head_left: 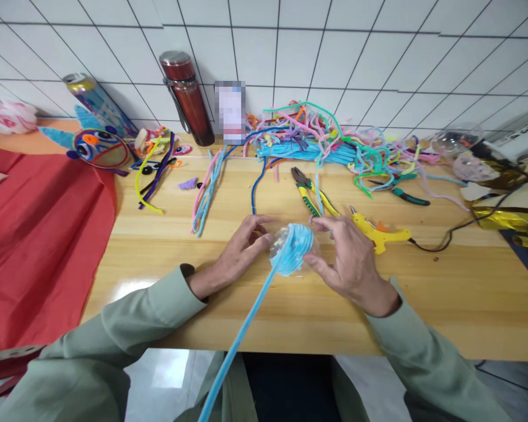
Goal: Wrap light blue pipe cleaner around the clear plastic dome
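A clear plastic ball, partly wrapped in light blue pipe cleaner, is between my hands above the wooden table. One long blue strand runs from the wrapping down past the table's front edge. My left hand is at the ball's left side, thumb and forefinger apart; whether the thumb touches it I cannot tell. My right hand holds the ball's right side, with the thumb against the blue wrapping and the forefinger behind the upper edge. The undersides of the other fingers are hidden.
Beyond my hands lie pliers, a yellow glue gun with a black cord, and green-handled cutters. A pipe cleaner heap, phone, red thermos and can line the wall. Red cloth covers the left.
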A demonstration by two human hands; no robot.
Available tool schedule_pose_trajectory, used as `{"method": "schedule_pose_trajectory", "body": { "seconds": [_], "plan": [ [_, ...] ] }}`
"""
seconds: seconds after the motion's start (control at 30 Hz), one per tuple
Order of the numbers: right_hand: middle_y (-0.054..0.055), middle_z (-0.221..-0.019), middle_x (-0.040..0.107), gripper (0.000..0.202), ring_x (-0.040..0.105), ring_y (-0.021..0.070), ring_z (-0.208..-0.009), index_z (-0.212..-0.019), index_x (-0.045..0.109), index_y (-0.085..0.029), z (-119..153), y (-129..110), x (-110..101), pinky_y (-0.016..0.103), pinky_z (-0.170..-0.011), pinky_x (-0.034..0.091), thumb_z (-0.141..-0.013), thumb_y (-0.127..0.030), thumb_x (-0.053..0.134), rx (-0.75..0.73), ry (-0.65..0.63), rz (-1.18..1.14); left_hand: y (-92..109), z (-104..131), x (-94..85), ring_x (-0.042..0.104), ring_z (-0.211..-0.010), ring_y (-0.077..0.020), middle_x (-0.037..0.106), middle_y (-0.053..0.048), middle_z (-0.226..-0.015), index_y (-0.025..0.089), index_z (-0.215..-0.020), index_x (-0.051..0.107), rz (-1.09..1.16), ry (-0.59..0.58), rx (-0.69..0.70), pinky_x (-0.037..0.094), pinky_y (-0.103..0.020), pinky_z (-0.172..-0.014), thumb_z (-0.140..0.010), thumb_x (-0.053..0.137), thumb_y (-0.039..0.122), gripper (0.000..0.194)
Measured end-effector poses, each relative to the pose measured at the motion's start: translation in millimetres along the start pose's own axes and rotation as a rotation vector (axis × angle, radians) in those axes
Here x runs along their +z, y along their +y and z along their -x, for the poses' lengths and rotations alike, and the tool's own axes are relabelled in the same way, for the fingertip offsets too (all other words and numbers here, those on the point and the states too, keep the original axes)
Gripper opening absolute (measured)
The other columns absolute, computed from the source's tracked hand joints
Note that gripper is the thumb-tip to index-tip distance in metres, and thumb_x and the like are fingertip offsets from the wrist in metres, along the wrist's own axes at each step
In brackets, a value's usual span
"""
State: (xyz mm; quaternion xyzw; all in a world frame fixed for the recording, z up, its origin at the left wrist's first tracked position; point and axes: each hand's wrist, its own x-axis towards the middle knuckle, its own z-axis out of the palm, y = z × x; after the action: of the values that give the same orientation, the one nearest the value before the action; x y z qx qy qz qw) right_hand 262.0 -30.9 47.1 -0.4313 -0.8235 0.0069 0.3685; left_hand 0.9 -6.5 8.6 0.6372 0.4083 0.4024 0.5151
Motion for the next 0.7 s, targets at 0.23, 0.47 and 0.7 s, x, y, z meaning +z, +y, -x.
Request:
{"method": "schedule_pose_trajectory", "body": {
  "seconds": [0.23,0.47,0.7],
  "plan": [
    [0.020,-0.140,0.069,0.071,0.068,0.0417,-0.130,-0.153,0.047,-0.020,0.2,-7.2,0.6,0.062,-0.105,0.060,-0.095,-0.048,0.078,0.030,-0.242,-0.092,-2.2,0.9,-3.0,0.068,-0.113,-0.0230,0.071,-0.010,-0.129,0.023,-0.145,0.062,-0.023,-0.126,0.012,0.057,-0.038,-0.101,-0.111,0.057,0.047,0.042],
    [0.017,-0.158,0.059,0.057,0.057,0.0344,-0.150,-0.160,0.045,-0.024,-3.1,7.5,-1.7,0.060,-0.121,0.052,-0.105,-0.024,0.058,0.009,-0.285,-0.209,-7.6,-2.5,-7.2,0.061,-0.142,-0.0292,0.062,-0.012,-0.156,0.027,-0.154,0.057,0.083,-0.205,0.061,0.050,-0.049,-0.123,-0.110,0.058,0.048,0.048],
    [0.011,-0.148,0.070,0.041,0.066,0.0311,-0.141,-0.150,0.062,-0.030,-4.0,20.3,4.2,0.056,-0.119,0.055,-0.110,-0.038,0.059,0.090,-0.193,-0.271,-13.6,-6.8,-9.3,0.053,-0.151,-0.0335,0.049,-0.016,-0.168,0.029,-0.161,0.049,0.056,-0.187,0.082,0.045,-0.056,-0.128,-0.101,0.073,0.051,0.068]
  ]
}}
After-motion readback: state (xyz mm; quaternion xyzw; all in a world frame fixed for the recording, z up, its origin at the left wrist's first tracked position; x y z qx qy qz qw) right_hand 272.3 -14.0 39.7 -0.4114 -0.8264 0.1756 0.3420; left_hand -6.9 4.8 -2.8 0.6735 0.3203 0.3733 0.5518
